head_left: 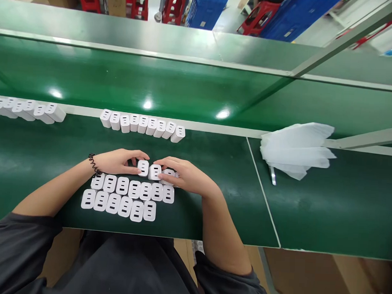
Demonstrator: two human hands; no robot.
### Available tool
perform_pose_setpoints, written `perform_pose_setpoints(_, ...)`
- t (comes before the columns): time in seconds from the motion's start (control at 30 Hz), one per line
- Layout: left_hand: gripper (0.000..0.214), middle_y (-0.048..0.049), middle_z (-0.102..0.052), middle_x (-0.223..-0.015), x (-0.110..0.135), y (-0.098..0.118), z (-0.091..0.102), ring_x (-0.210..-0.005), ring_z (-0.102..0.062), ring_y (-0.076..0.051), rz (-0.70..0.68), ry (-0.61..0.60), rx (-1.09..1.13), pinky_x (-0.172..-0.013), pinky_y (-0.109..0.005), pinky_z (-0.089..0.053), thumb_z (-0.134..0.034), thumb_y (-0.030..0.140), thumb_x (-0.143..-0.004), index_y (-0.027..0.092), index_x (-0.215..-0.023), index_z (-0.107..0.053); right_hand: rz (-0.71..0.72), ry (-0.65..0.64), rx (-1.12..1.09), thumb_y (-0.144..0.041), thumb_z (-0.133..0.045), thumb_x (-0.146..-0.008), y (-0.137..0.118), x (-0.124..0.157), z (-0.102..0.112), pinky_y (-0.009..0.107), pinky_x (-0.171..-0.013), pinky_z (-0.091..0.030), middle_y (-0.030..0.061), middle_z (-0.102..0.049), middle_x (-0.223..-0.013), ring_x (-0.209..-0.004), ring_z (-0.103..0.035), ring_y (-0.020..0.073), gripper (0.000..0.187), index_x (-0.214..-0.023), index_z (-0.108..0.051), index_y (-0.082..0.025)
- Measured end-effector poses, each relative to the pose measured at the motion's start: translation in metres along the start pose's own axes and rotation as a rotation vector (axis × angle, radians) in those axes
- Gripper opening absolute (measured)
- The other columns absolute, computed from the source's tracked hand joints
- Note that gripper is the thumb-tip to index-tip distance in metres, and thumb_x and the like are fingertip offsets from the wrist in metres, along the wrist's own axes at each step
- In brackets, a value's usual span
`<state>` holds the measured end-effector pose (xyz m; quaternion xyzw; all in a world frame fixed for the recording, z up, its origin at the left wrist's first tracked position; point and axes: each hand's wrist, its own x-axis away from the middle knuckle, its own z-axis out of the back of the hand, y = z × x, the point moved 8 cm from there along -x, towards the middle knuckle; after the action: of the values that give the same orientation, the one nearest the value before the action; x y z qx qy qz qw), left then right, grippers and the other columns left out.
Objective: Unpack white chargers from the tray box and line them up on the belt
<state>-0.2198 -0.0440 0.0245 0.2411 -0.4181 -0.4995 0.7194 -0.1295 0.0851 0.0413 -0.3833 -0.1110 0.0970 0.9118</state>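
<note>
My left hand (117,161) has its thumb and fingers closed around the left side of a white USB charger (143,168) whose port slots face up. Just right of it, my right hand (186,176) grips another white charger (155,172) between thumb and fingers. Further chargers in that line are partly covered by the right hand's fingers. Nearer to me stand two rows of the same chargers, a middle row (122,186) and a front row (113,203), packed side by side with slots upward. A black coiled band circles my left wrist.
At the back of the green table (226,200) stands a line of chargers (143,124), with another group (28,109) at far left. A fan of translucent white bags (296,149) lies at right. Slanted metal bars cross the right side. Red stools (174,6) and blue crates (207,9) stand beyond.
</note>
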Motion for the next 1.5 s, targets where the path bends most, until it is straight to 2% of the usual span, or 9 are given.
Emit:
perform_pose_setpoints(0.13, 0.046, -0.0073, -0.057, -0.133, 0.002, -0.002, 0.015, -0.109, -0.06, -0.021, -0.029, 0.145, 0.001, -0.089, -0.032, -0.051, -0.047, 0.05, -0.094, 0.024, -0.132, -0.05, -0.053, 0.084, -0.016, -0.044, -0.046, -0.097, 0.007, 0.002, 0.011, 0.04, -0.088, -0.052, 0.0075, -0.066, -0.117, -0.1, -0.064, 0.0237, 0.039, -0.13, -0.058, -0.024)
perform_pose_setpoints(0.23, 0.051, -0.0084, -0.053, -0.139, 0.001, 0.003, 0.012, -0.118, -0.055, -0.024, -0.041, 0.16, -0.135, -0.096, -0.035, -0.047, -0.049, 0.058, -0.091, 0.023, -0.129, -0.054, -0.091, 0.1, -0.053, -0.045, -0.044, -0.098, 0.013, 0.011, 0.022, 0.038, -0.084, -0.054, 0.0078, -0.065, -0.119, -0.099, -0.065, 0.0224, 0.042, -0.132, -0.056, -0.024)
perform_pose_setpoints(0.37, 0.06, -0.0064, -0.048, -0.142, -0.001, 0.007, 0.003, -0.125, -0.051, -0.027, -0.006, 0.148, -0.281, -0.098, -0.036, -0.044, -0.053, 0.066, -0.086, 0.026, -0.131, -0.053, -0.123, -0.004, -0.062, -0.052, -0.054, -0.092, 0.02, 0.028, 0.03, 0.037, -0.08, -0.055, 0.0082, -0.062, -0.124, -0.103, -0.063, 0.0239, 0.05, -0.133, -0.055, -0.025)
perform_pose_setpoints(0.5, 0.067, -0.0085, -0.05, -0.135, -0.001, 0.008, 0.003, -0.111, -0.057, -0.025, 0.031, 0.19, -0.335, -0.087, -0.034, -0.048, -0.054, 0.067, -0.084, 0.026, -0.136, -0.047, -0.169, -0.12, -0.063, -0.057, -0.067, -0.082, 0.028, 0.04, 0.028, 0.037, -0.083, -0.055, 0.0071, -0.061, -0.128, -0.103, -0.061, 0.0248, 0.061, -0.134, -0.055, -0.026)
perform_pose_setpoints(0.67, 0.058, -0.007, -0.054, -0.126, 0.0, 0.01, 0.004, -0.102, -0.059, -0.021, 0.001, 0.199, -0.292, -0.084, -0.032, -0.049, -0.053, 0.062, -0.087, 0.025, -0.131, -0.049, -0.238, -0.163, -0.049, -0.053, -0.069, -0.08, 0.037, 0.039, 0.021, 0.035, -0.075, -0.054, 0.0059, -0.064, -0.118, -0.089, -0.063, 0.0217, 0.05, -0.121, -0.061, -0.025)
perform_pose_setpoints(0.93, 0.052, -0.0068, -0.058, -0.127, 0.006, 0.012, 0.011, -0.103, -0.059, -0.021, -0.051, 0.161, -0.256, -0.086, -0.033, -0.049, -0.055, 0.05, -0.089, 0.025, -0.134, -0.048, -0.178, -0.191, -0.077, -0.047, -0.071, -0.079, 0.033, 0.04, 0.02, 0.034, -0.076, -0.054, 0.0057, -0.061, -0.124, -0.094, -0.063, 0.0212, 0.056, -0.129, -0.056, -0.026)
perform_pose_setpoints(1.17, 0.051, -0.006, -0.049, -0.143, 0.008, 0.02, 0.008, -0.126, -0.049, -0.023, -0.12, 0.126, -0.348, -0.102, -0.034, -0.043, -0.052, 0.049, -0.092, 0.025, -0.137, -0.046, -0.143, -0.139, -0.034, -0.054, -0.068, -0.082, 0.031, 0.035, 0.021, 0.038, -0.086, -0.053, 0.0065, -0.061, -0.125, -0.104, -0.061, 0.0247, 0.055, -0.128, -0.056, -0.026)
perform_pose_setpoints(1.3, 0.056, -0.006, -0.05, -0.142, 0.005, 0.017, 0.006, -0.123, -0.051, -0.024, -0.073, 0.156, -0.355, -0.097, -0.035, -0.045, -0.054, 0.052, -0.091, 0.027, -0.14, -0.044, -0.048, -0.093, -0.026, -0.048, -0.063, -0.087, 0.018, 0.026, 0.02, 0.04, -0.095, -0.048, 0.006, -0.06, -0.126, -0.113, -0.057, 0.0258, 0.044, -0.125, -0.059, -0.025)
perform_pose_setpoints(1.5, 0.053, -0.0056, -0.057, -0.134, 0.004, 0.015, 0.006, -0.114, -0.056, -0.024, -0.055, 0.158, -0.322, -0.093, -0.035, -0.047, -0.052, 0.051, -0.091, 0.026, -0.137, -0.048, -0.12, -0.078, -0.071, -0.053, -0.064, -0.086, 0.024, 0.017, 0.015, 0.037, -0.087, -0.049, 0.0035, -0.064, -0.119, -0.105, -0.06, 0.0242, 0.042, -0.117, -0.059, -0.027)
